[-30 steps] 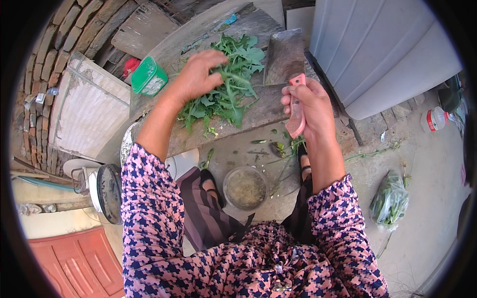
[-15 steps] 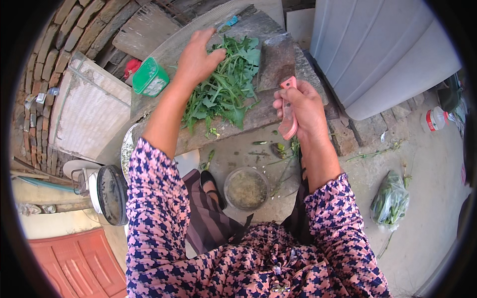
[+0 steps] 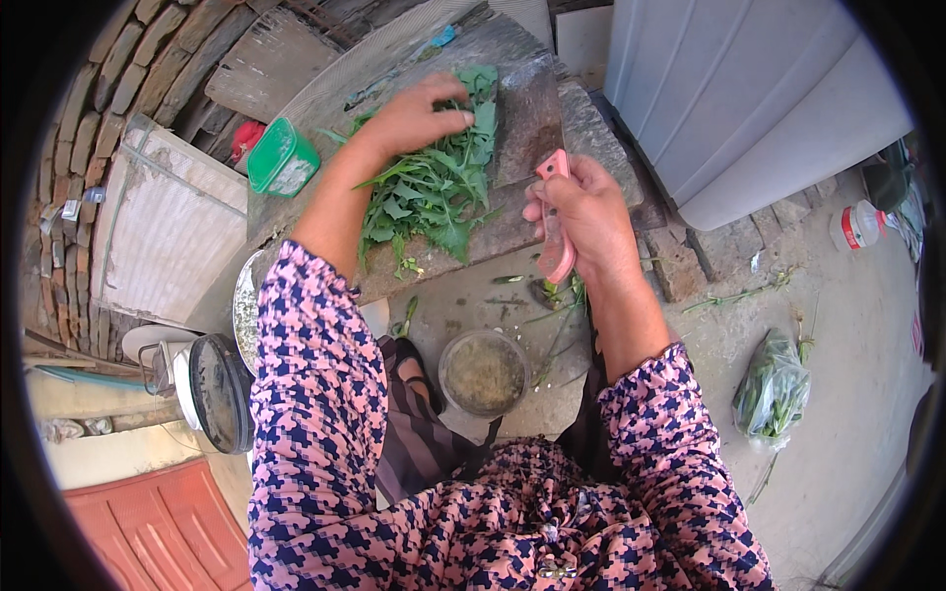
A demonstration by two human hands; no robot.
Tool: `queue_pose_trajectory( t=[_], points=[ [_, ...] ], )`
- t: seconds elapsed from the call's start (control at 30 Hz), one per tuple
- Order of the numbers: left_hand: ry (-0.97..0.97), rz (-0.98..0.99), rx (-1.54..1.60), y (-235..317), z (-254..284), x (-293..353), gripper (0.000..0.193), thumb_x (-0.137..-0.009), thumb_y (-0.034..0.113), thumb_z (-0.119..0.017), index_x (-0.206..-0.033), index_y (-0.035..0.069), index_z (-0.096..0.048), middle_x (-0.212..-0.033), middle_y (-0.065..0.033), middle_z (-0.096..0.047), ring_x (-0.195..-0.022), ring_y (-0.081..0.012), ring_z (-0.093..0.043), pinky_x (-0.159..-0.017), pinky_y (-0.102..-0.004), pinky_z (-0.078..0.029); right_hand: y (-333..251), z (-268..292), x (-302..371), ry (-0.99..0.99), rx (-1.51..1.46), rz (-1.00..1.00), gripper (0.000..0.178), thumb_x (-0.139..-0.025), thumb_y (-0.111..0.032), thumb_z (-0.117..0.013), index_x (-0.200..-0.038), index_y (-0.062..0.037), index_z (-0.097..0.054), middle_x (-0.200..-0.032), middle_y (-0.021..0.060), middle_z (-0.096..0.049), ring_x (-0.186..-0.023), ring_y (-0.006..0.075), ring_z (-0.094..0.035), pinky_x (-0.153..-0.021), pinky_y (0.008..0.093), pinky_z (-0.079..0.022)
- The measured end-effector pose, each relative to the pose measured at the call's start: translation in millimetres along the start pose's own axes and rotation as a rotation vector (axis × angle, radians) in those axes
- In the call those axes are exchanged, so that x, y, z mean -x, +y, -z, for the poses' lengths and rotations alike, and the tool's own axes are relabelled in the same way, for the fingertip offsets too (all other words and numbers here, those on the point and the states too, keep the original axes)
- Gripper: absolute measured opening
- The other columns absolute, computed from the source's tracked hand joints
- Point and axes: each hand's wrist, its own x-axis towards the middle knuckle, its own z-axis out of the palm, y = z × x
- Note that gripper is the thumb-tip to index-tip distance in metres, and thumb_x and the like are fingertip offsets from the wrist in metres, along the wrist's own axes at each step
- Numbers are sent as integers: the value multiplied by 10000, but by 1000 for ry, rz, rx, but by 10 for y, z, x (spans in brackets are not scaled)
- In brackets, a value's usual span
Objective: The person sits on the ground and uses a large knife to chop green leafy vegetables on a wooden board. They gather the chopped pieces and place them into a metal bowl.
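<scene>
A heap of leafy greens (image 3: 429, 202) lies on a worn wooden board (image 3: 345, 286). My left hand (image 3: 419, 116) is on the upper part of the heap, fingers curled over the leaves and thumb bent toward them. My right hand (image 3: 589, 212) grips the pink handle of a kitchen knife (image 3: 557, 246) to the right of the greens. Its broad, dark blade appears to extend away from me over the board, apart from my left hand.
A green plastic tub (image 3: 284, 158) stands left of the greens. Below the board, a round basin (image 3: 483, 372) sits on the floor between my feet. A bag of greens (image 3: 774, 389) lies at right, near loose stems. A large grey container (image 3: 749, 108) rises at back right.
My left hand has moved right, further onto the greens, and its fingers have curled over the leaves. The right hand with the knife has shifted slightly left in view.
</scene>
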Motion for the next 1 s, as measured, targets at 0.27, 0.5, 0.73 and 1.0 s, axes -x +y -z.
queue_pose_trajectory(
  t=[0.27,0.5,0.73,1.0],
  points=[
    [669,458,137,-147,124,1218,1034,-698,575,-778,-1403,-72,-388,-1376,-277,-484,-1250,-349,-507,-1039,-400,-407,59,-77,32,-57,77,-7,212,-811,-38,-599,-1005,18,-534,-852,81,-585,-645,151,-610,-521,292,-477],
    [259,603,265,-60,-47,1160,1243,-584,629,-824,-1416,-130,-298,-1376,-311,-473,-1297,-369,-477,-1060,-397,-394,326,-201,136,-151,161,-33,207,-822,-36,-592,-1013,25,-539,-821,77,-591,-594,151,-606,-508,300,-477],
    [100,737,-167,131,-232,780,1269,-525,625,-854,-1435,-73,-311,-1411,-262,-469,-1303,-402,-463,-1059,-411,-401,470,-300,294,-202,236,-33,220,-825,-33,-595,-1026,40,-540,-838,89,-601,-604,160,-620,-529,314,-496],
    [283,605,-36,-315,-303,828,443,-666,303,-780,-1019,50,-695,-922,-206,-703,-891,-394,-667,-789,-447,-508,290,-182,308,-201,131,-106,276,-818,-18,-598,-1083,40,-548,-862,86,-602,-615,154,-608,-529,307,-481]
  ],
)
